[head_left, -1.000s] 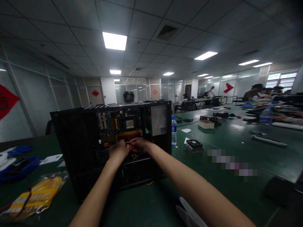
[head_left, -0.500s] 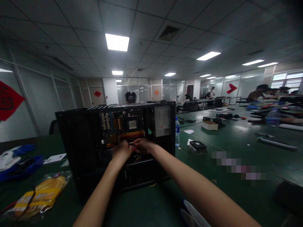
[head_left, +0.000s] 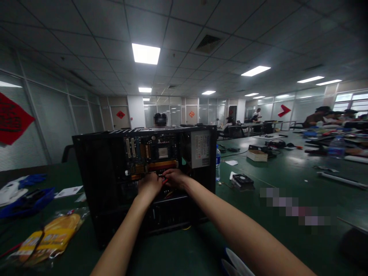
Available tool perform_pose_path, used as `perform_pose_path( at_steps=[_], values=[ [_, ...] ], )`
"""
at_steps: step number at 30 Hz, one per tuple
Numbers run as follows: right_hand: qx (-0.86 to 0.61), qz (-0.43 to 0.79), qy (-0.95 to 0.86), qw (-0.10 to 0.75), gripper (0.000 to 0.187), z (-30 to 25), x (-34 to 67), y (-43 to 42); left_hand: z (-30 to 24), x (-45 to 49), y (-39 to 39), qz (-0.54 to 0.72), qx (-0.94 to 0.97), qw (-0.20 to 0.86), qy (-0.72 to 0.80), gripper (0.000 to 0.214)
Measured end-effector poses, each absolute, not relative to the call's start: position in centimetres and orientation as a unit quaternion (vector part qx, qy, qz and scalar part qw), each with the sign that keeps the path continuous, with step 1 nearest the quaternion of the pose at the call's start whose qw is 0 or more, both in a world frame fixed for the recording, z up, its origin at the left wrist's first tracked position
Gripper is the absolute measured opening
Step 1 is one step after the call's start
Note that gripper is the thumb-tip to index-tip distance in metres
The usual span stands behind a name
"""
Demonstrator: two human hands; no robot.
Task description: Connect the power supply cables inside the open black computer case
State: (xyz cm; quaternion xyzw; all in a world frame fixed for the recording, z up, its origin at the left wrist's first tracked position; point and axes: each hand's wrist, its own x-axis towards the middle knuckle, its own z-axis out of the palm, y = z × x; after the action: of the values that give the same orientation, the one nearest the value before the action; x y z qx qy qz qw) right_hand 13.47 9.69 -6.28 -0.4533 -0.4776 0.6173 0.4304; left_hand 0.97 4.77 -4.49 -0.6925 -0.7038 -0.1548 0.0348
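Observation:
An open black computer case [head_left: 97,180] stands on the green table [head_left: 276,172], its side off, showing the motherboard [head_left: 149,153] and a grey power supply [head_left: 200,149]. Both my hands reach inside, just below the board's lower edge. My left hand [head_left: 149,184] is curled, knuckles toward me. My right hand [head_left: 174,178] is closed beside it, fingertips touching a small red part [head_left: 163,179] between the two hands. What the fingers grip is too small to name.
A yellow packet in clear plastic [head_left: 47,237] lies at front left, blue items [head_left: 27,195] behind it. Right of the case are a water bottle [head_left: 217,163], a fan [head_left: 243,180] and a box [head_left: 257,155]. People sit at the far tables.
Both hands have stayed together at the same spot inside the case. The view has shifted slightly, so the case sits a little more to the right in the picture.

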Motion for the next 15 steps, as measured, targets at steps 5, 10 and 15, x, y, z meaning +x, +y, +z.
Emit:
perform_pose_path(
  at_steps=[5, 10, 15],
  values=[
    [-0.460, 0.603, -0.495, 0.423, 0.025, -6.2, 13.5, 9.7, -4.4, 1.0, 4.7, -0.161, -0.694, 0.022, -0.701, 0.042],
    [-0.464, 0.586, -0.515, 0.420, 0.025, -5.9, 13.5, 9.4, -4.3, 1.5, 4.2, -0.153, -0.692, 0.049, -0.703, 0.043],
    [-0.468, 0.567, -0.538, 0.412, 0.025, -5.6, 13.5, 9.2, -4.0, 2.3, 3.3, -0.149, -0.690, 0.158, -0.691, 0.041]
  ],
)
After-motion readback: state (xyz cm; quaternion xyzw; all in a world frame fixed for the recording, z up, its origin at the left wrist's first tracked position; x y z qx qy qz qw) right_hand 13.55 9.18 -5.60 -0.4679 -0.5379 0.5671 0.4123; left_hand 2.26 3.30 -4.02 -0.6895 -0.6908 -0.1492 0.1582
